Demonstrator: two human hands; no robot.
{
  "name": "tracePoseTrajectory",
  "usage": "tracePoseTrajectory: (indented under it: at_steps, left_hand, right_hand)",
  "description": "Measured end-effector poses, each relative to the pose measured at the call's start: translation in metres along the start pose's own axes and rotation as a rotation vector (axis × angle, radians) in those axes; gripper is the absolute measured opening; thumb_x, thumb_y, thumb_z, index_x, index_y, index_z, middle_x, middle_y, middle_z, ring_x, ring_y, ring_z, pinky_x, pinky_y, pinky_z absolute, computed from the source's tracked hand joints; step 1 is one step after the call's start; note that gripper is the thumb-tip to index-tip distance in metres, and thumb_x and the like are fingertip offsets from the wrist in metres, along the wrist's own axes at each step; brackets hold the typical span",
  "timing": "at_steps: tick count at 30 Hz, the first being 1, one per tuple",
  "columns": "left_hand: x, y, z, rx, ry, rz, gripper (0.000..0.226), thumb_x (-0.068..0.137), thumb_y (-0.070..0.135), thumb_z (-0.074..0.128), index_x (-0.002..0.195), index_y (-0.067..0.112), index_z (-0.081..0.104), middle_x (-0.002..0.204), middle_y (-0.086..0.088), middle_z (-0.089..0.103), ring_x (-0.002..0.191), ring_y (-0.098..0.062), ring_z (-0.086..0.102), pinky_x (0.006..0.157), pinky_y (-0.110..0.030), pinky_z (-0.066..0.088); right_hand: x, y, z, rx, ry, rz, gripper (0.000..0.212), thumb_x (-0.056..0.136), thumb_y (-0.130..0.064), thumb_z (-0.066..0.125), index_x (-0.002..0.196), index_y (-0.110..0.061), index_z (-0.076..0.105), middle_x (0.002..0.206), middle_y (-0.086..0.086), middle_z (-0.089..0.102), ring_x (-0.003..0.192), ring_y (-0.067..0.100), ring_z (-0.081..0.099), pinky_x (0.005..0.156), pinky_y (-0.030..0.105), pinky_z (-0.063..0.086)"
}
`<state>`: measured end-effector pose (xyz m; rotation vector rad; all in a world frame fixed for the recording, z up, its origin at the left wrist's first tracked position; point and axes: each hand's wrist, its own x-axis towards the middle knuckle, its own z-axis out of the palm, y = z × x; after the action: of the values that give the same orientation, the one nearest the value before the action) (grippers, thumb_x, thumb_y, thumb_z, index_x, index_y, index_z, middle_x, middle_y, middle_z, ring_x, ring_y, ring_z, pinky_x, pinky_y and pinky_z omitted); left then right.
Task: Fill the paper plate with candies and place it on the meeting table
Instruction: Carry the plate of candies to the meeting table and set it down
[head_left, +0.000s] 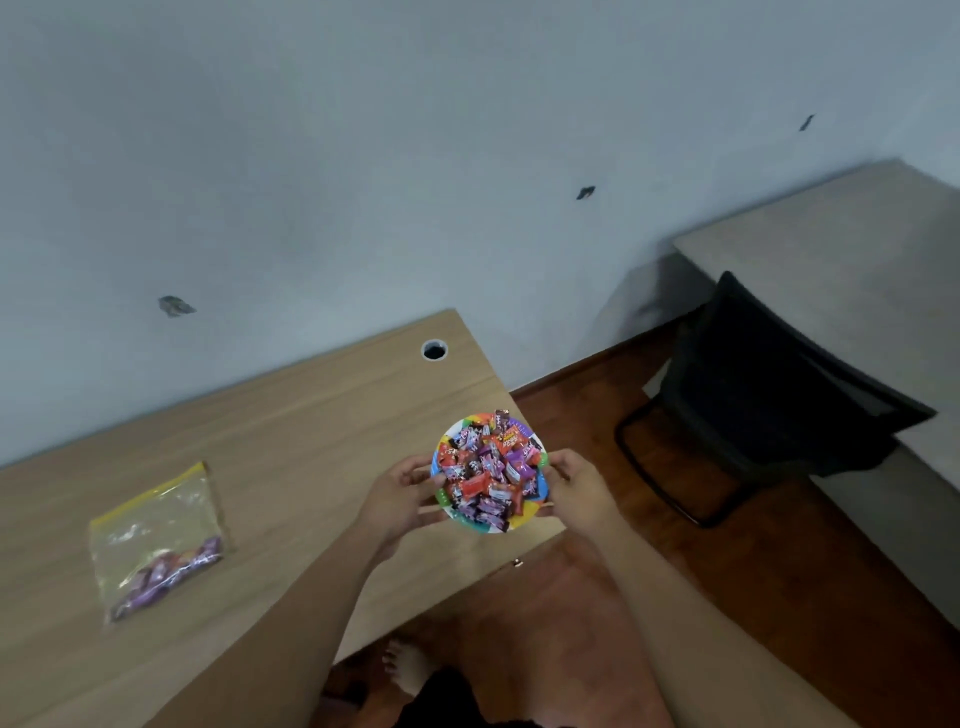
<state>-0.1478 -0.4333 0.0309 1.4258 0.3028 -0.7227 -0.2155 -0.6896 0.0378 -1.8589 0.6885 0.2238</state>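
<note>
Both hands, left (402, 491) and right (576, 488), pinch the plate (540, 491) rim with fingers; heaped candies (485, 467) likely make it floppy and spill-prone.

Bare forearms, no sleeves; left hand (402, 493), right hand (576, 486) ungloved; bare foot (408, 670).

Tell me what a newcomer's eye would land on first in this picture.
First comes the bright paper plate heaped with wrapped candies, held near the wooden desk's right corner in the grip of the left hand and right hand. Next, the nearly empty zip bag lying on the desk to the left, a few purple candies at its bottom. Then the black chair at right.
</note>
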Motion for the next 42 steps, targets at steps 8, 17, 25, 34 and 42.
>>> tracePoseTrajectory:
  at_steps: [8,17,25,34,42]
  left_hand:
    - [-0.035,-0.043,0.112,0.113,-0.103,-0.014,0.034,0.096,0.016,0.079,0.128,0.01,0.07,0.124,-0.016,0.079,0.098,-0.03,0.08,0.077,-0.04,0.068]
    - [-0.063,-0.075,0.256,0.254,-0.277,-0.022,0.028,0.096,0.017,0.079,0.123,0.016,0.074,0.12,-0.009,0.08,0.102,-0.028,0.082,0.085,-0.044,0.068]
    - [-0.077,-0.082,0.379,0.397,-0.459,-0.034,0.028,0.097,0.016,0.077,0.125,0.017,0.073,0.116,-0.007,0.083,0.102,-0.025,0.083,0.082,-0.04,0.069]
    - [-0.056,-0.109,0.518,0.529,-0.624,-0.096,0.033,0.097,0.015,0.078,0.129,0.015,0.071,0.121,-0.012,0.08,0.103,-0.028,0.082,0.079,-0.04,0.068]
    - [-0.017,-0.12,0.659,0.584,-0.77,-0.138,0.032,0.097,0.016,0.078,0.128,0.016,0.071,0.121,-0.01,0.08,0.103,-0.026,0.082,0.08,-0.041,0.068]
  right_hand:
    - [-0.062,0.084,-0.1,-0.029,0.157,0.024,0.013,0.107,-0.025,0.058,0.101,-0.025,0.07,0.093,0.001,0.082,0.072,0.019,0.082,0.069,0.046,0.07]
    - [-0.13,0.169,-0.214,0.073,0.328,0.119,0.014,0.108,-0.034,0.057,0.108,-0.025,0.068,0.097,-0.003,0.081,0.077,0.012,0.082,0.068,0.042,0.07]
    - [-0.181,0.22,-0.303,0.237,0.481,0.187,0.014,0.11,-0.029,0.055,0.111,-0.021,0.066,0.099,-0.002,0.079,0.08,0.01,0.082,0.066,0.032,0.069]
    - [-0.202,0.286,-0.396,0.25,0.659,0.277,0.017,0.109,-0.028,0.056,0.114,-0.017,0.069,0.098,-0.007,0.077,0.081,0.004,0.076,0.06,0.018,0.062]
    - [-0.185,0.336,-0.497,0.333,0.737,0.38,0.017,0.11,-0.028,0.056,0.117,-0.017,0.066,0.103,0.001,0.08,0.079,0.013,0.083,0.066,0.033,0.069]
